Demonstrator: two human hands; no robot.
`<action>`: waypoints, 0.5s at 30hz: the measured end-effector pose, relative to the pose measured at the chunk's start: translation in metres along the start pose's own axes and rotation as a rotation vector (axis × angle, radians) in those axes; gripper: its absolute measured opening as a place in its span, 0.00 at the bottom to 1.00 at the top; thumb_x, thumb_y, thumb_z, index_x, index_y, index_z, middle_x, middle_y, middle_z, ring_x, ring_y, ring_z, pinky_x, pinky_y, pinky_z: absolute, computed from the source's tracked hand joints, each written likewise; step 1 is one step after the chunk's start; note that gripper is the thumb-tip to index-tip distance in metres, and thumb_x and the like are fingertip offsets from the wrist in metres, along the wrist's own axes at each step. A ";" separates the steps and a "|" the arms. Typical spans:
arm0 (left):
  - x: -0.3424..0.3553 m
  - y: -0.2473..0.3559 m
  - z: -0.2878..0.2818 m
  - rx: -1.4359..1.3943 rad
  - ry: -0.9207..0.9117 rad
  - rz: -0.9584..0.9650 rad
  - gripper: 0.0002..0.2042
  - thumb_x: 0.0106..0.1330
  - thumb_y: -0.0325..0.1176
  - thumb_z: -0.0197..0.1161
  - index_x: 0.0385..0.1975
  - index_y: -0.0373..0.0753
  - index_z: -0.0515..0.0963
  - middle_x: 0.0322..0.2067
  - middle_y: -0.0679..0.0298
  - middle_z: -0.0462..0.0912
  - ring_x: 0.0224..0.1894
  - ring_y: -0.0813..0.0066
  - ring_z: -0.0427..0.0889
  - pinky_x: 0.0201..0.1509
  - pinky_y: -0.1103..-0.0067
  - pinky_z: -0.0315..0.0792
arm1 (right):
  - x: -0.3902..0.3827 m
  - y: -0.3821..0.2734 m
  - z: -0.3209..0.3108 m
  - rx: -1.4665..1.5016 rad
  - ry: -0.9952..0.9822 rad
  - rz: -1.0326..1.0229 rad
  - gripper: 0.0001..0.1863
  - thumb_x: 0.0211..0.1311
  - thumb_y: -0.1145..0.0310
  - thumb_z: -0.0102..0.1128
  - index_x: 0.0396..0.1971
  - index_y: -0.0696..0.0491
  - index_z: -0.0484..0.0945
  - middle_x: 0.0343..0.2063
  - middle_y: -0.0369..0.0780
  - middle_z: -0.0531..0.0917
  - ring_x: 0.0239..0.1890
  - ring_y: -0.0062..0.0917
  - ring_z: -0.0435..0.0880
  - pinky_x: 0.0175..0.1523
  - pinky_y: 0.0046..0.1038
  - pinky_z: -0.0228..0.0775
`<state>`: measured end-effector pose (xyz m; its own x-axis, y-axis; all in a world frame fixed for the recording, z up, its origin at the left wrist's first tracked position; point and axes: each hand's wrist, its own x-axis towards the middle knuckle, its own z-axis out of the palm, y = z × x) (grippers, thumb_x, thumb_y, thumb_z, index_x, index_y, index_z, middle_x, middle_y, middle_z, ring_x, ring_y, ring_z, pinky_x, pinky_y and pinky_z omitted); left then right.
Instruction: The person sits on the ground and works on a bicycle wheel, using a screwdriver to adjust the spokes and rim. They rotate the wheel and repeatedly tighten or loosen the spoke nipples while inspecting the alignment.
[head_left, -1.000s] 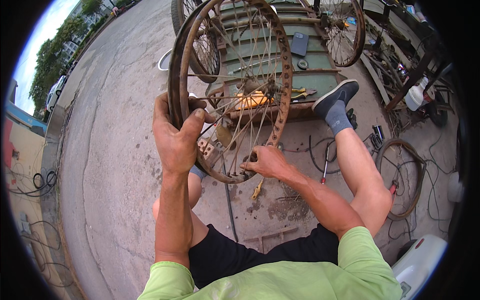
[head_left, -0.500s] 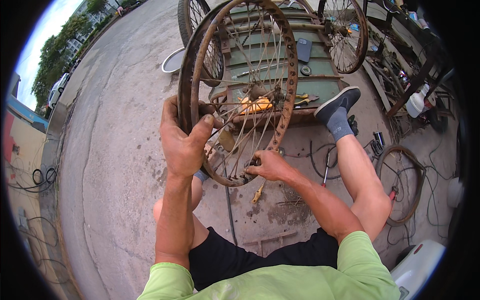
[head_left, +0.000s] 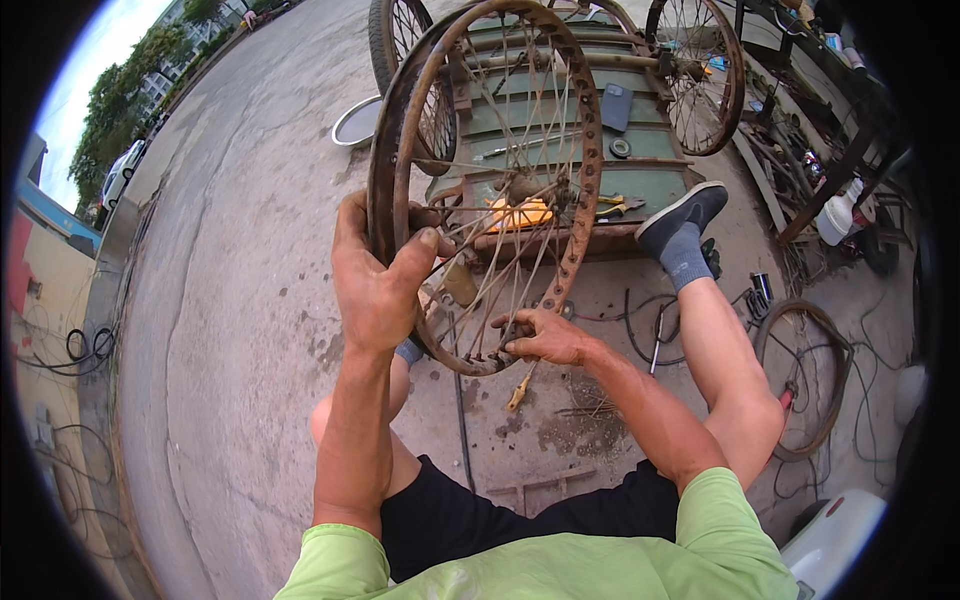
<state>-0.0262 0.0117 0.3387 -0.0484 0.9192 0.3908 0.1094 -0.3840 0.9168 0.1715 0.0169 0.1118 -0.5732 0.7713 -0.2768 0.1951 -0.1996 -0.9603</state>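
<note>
A rusty spoked wheel [head_left: 585,190] stands tilted upright in front of me, its bare rim dotted with spoke holes. My left hand [head_left: 375,285] is closed round the left side of the rim, with the thumb on the inner face beside the spokes. Down at the lower right of the rim, my right hand [head_left: 550,337] has its thumb and fingers closed on the edge near the spoke ends. Any small part between those fingertips is too dark to make out. Thin brown spokes [head_left: 500,265] run from the rusty hub [head_left: 525,188] to the rim.
Beyond the wheel lies a green slatted cart bed [head_left: 520,110] with two wheels, bearing a phone [head_left: 616,106], pliers [head_left: 622,208] and an orange cloth-like item [head_left: 520,213]. A yellow-handled tool [head_left: 518,393], a screwdriver [head_left: 656,345] and a tire [head_left: 835,400] lie on the concrete.
The view has shifted slightly, so the wheel and both hands sit a little further right. My right hand's index finger reaches further out over the rim. Both hands remain on the wheel.
</note>
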 end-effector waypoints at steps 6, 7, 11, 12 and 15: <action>-0.002 -0.004 -0.001 0.028 0.013 0.003 0.22 0.63 0.32 0.65 0.54 0.31 0.69 0.39 0.51 0.84 0.36 0.70 0.88 0.34 0.81 0.76 | -0.008 -0.034 0.018 -0.664 0.253 0.120 0.28 0.60 0.46 0.75 0.36 0.61 0.87 0.28 0.51 0.88 0.30 0.41 0.88 0.39 0.44 0.77; -0.002 -0.004 0.000 0.014 0.015 0.004 0.22 0.63 0.32 0.65 0.54 0.30 0.69 0.39 0.51 0.85 0.36 0.70 0.88 0.34 0.81 0.76 | -0.006 -0.021 0.022 -0.673 0.331 0.051 0.28 0.59 0.47 0.75 0.38 0.62 0.86 0.25 0.51 0.87 0.29 0.46 0.87 0.38 0.46 0.77; -0.001 -0.004 0.003 0.038 -0.001 0.024 0.23 0.63 0.35 0.67 0.53 0.30 0.70 0.39 0.52 0.86 0.36 0.69 0.89 0.34 0.81 0.76 | -0.001 -0.002 0.026 -0.515 0.412 -0.014 0.27 0.59 0.53 0.74 0.48 0.62 0.85 0.32 0.51 0.88 0.37 0.41 0.89 0.45 0.42 0.78; -0.001 -0.005 0.001 0.077 -0.011 0.058 0.22 0.63 0.35 0.67 0.52 0.30 0.70 0.38 0.53 0.86 0.36 0.69 0.90 0.35 0.81 0.76 | -0.001 -0.003 0.024 -0.431 0.364 -0.031 0.28 0.60 0.57 0.72 0.55 0.61 0.82 0.36 0.47 0.88 0.39 0.34 0.88 0.49 0.36 0.78; 0.001 -0.005 -0.004 0.073 -0.016 0.091 0.21 0.63 0.36 0.67 0.51 0.31 0.71 0.37 0.54 0.87 0.37 0.68 0.90 0.36 0.81 0.75 | 0.002 -0.005 0.008 -0.157 0.053 0.005 0.28 0.62 0.64 0.67 0.61 0.59 0.79 0.35 0.39 0.86 0.37 0.25 0.84 0.48 0.30 0.76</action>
<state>-0.0312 0.0144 0.3349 -0.0191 0.8821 0.4706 0.1845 -0.4595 0.8688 0.1629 0.0142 0.1162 -0.5298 0.8022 -0.2753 0.3218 -0.1102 -0.9404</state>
